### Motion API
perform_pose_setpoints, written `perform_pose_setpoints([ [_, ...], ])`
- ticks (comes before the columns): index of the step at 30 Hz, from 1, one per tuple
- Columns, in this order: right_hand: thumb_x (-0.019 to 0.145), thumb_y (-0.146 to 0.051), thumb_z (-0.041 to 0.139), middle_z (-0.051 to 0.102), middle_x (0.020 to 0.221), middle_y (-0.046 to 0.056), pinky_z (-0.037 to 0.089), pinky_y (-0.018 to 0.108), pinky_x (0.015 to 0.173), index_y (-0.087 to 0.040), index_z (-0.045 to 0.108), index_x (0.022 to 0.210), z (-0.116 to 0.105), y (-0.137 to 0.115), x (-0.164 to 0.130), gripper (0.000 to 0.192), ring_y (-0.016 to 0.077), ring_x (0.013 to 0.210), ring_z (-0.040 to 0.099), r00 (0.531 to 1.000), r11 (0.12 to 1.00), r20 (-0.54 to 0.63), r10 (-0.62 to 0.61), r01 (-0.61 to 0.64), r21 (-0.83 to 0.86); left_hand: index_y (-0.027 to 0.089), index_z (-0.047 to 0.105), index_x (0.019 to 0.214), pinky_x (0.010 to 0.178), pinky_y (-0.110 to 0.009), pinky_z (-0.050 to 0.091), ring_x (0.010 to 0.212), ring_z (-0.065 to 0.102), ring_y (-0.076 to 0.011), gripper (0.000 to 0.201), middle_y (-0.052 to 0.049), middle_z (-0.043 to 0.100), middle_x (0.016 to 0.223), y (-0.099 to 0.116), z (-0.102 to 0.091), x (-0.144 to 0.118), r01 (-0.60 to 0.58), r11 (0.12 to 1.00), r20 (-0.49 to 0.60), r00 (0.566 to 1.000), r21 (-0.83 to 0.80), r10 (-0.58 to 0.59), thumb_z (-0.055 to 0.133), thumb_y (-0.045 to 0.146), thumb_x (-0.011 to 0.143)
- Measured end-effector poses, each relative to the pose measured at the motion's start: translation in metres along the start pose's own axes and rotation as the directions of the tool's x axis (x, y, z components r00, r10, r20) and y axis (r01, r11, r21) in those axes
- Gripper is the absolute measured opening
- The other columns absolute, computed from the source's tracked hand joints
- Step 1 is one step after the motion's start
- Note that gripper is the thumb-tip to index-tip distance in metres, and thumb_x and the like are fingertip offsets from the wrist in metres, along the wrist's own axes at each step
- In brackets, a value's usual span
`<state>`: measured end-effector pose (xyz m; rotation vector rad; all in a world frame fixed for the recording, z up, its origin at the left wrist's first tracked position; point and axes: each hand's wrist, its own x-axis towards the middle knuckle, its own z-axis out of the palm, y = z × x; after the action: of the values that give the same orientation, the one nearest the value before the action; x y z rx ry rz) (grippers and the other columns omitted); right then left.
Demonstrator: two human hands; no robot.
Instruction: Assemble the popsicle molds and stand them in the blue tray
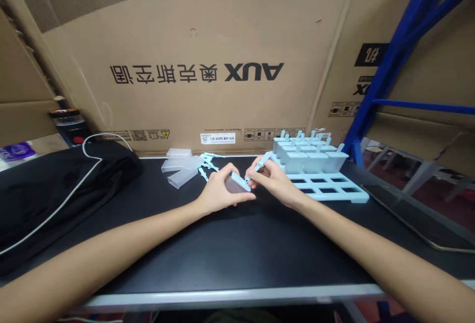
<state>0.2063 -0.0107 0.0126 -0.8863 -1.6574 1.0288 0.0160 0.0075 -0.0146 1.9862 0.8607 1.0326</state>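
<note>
The clear mould cup (237, 184) sits just above the black surface (222, 249) at the middle of the scene, held in the left hand (218, 192), whose fingers curl around it and pinch its capped end, while the right hand (270, 177) pinches the pale blue stick lid (256, 169) between thumb and fingertips, its lower end touching the mouth of the cup. The lid looks tilted against the opening, so pressing on at that angle could jam it crooked or let the thin stick flex; the smooth plastic could also slip from the pinch and drop onto the surface. Just right of the hands stands the light blue tray (334, 187), its far slots filled with capped moulds (311, 157) and its near slots open; a careless right elbow or wrist could knock the standing moulds over. Far left of the hands lie loose clear cups (180, 167) and loose blue sticks (208, 162), near enough to be swept aside. A black bag (55, 184) with a white cable (89, 160) lies at the left. Behind stands a large cardboard box (208, 66), upside down, printed with "AUX" and Chinese characters; a small white label (217, 138) on it is too small to read with any certainty.
</note>
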Motion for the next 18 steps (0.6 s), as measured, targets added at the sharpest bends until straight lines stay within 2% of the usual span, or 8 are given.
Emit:
perform_pose_setpoints([
  [3, 0.085, -0.045, 0.066, 0.059, 0.074, -0.001, 0.05, 0.029, 0.066, -0.02, 0.051, 0.083, 0.003, 0.001, -0.003, 0.03, 0.0133, 0.066, 0.059, 0.999, 0.999, 0.025, -0.039, 0.04, -0.035, 0.022, 0.045, 0.085, 0.043, -0.022, 0.046, 0.044, 0.064, -0.0161, 0.049, 0.007, 0.065, 0.059, 0.002, 0.001, -0.001, -0.007, 0.999, -0.039, 0.999, 0.054, 0.009, 0.084, 0.046, 0.065],
  [6, 0.087, -0.044, 0.064, 0.061, 0.081, 0.001, 0.049, 0.029, 0.067, -0.02, 0.051, 0.083, 0.005, 0.002, -0.006, 0.028, 0.0135, 0.07, 0.059, 0.997, 0.996, 0.019, -0.072, 0.073, -0.048, 0.023, 0.049, 0.093, 0.044, -0.022, 0.047, 0.043, 0.064, -0.0162, 0.044, 0.008, 0.062, 0.053, 0.002, 0.001, -0.002, -0.019, 0.995, -0.069, 0.997, 0.094, 0.025, 0.078, 0.048, 0.072],
  [9, 0.087, -0.044, 0.064, 0.061, 0.086, 0.002, 0.05, 0.03, 0.072, -0.02, 0.053, 0.084, 0.005, 0.004, -0.006, 0.026, 0.0139, 0.074, 0.059, 0.997, 0.996, 0.013, -0.072, 0.073, -0.044, 0.023, 0.052, 0.111, 0.047, -0.023, 0.05, 0.044, 0.065, -0.0157, 0.045, 0.008, 0.064, 0.054, 0.002, -0.001, -0.001, -0.063, 0.993, -0.029, 0.997, 0.098, 0.067, 0.073, 0.046, 0.079],
  [12, 0.089, -0.046, 0.062, 0.061, 0.08, 0.002, 0.052, 0.031, 0.075, -0.019, 0.056, 0.086, 0.004, 0.008, -0.003, 0.028, 0.0147, 0.075, 0.06, 0.998, 0.998, 0.011, -0.068, 0.068, 0.001, 0.022, 0.056, 0.108, 0.055, -0.024, 0.055, 0.053, 0.069, -0.0154, 0.033, 0.004, 0.069, 0.062, 0.001, -0.004, -0.001, -0.088, 0.993, 0.038, 0.996, 0.079, 0.085, 0.066, 0.044, 0.086],
  [14, 0.09, -0.049, 0.059, 0.061, 0.08, 0.002, 0.053, 0.031, 0.073, -0.019, 0.057, 0.086, 0.002, 0.009, 0.001, 0.03, 0.0141, 0.073, 0.061, 0.997, 0.993, -0.022, -0.08, 0.082, 0.08, 0.021, 0.055, 0.102, 0.057, -0.025, 0.057, 0.061, 0.071, -0.0158, 0.028, -0.002, 0.074, 0.078, -0.001, -0.005, 0.0, -0.085, 0.996, 0.048, 0.995, 0.032, 0.083, 0.064, 0.043, 0.088],
  [15, 0.09, -0.049, 0.059, 0.062, 0.082, 0.002, 0.053, 0.031, 0.072, -0.019, 0.056, 0.086, 0.0, 0.009, 0.004, 0.031, 0.0137, 0.072, 0.061, 0.994, 0.988, -0.055, -0.089, 0.096, 0.119, 0.02, 0.054, 0.101, 0.056, -0.025, 0.058, 0.064, 0.072, -0.0158, 0.028, -0.005, 0.075, 0.092, -0.002, -0.004, 0.0, -0.091, 0.996, 0.046, 0.995, -0.001, 0.091, 0.065, 0.043, 0.088],
  [17, 0.089, -0.049, 0.06, 0.063, 0.086, 0.003, 0.054, 0.03, 0.068, -0.019, 0.054, 0.085, -0.004, 0.009, 0.007, 0.031, 0.0128, 0.07, 0.062, 0.985, 0.979, -0.138, -0.105, 0.127, 0.159, 0.019, 0.052, 0.096, 0.053, -0.025, 0.058, 0.068, 0.072, -0.0147, 0.031, -0.011, 0.067, 0.122, -0.004, -0.004, 0.002, -0.115, 0.991, 0.046, 0.992, -0.07, 0.118, 0.069, 0.042, 0.084],
  [18, 0.089, -0.049, 0.061, 0.063, 0.086, 0.002, 0.053, 0.029, 0.067, -0.019, 0.054, 0.084, -0.005, 0.008, 0.008, 0.031, 0.0124, 0.069, 0.062, 0.979, 0.978, -0.172, -0.111, 0.138, 0.154, 0.019, 0.051, 0.093, 0.052, -0.025, 0.057, 0.067, 0.072, -0.0138, 0.033, -0.013, 0.063, 0.129, -0.004, -0.003, 0.003, -0.12, 0.987, 0.049, 0.991, -0.104, 0.126, 0.073, 0.041, 0.081],
])
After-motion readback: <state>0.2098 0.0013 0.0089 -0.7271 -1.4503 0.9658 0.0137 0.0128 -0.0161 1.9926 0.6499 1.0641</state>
